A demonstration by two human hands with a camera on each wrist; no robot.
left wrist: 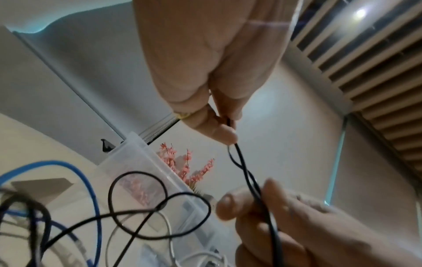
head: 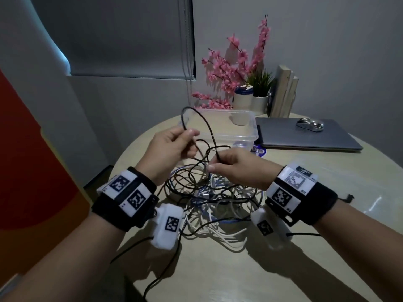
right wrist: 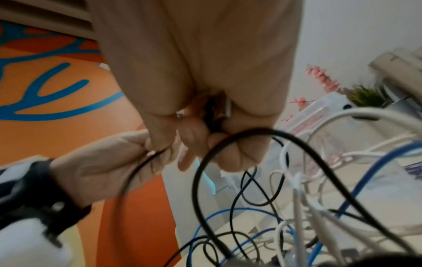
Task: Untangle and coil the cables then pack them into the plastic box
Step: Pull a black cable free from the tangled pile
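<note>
Grey walls, a drawn blind [head: 130, 35] and a round beige table [head: 218, 275] are making up the setting, and on that table the work is judged to be only at its beginning. Nothing coiled is being shown anywhere, and the clear plastic box [head: 235, 129], standing just beyond both hands, is seen holding no cable; a small white thing shows at or behind its far side, and what it is cannot be told. Directly beneath the hands, a tangled heap of white, blue and black cables [head: 209, 205] is lying unsorted on the table. One black cable [head: 204, 125] is being worked free: a loop of it is being held up above the heap, arching between the two hands, while its remaining length is trailing down into the tangle. All the coiling and all the packing are therefore judged to be left.

The left hand [head: 172, 144] is being held raised, with its grip closed on the black cable by thumb and fingertips [left wrist: 224, 134]. The right hand [head: 235, 168], just beside it and slightly lower, is being kept knuckles-up, its grip likewise pinched around the same cable. Beyond the box, to the right of the hands, a closed laptop [head: 305, 136] with a computer mouse [head: 309, 124] on it is resting, and pink artificial flowers [head: 229, 70] are standing behind.
</note>
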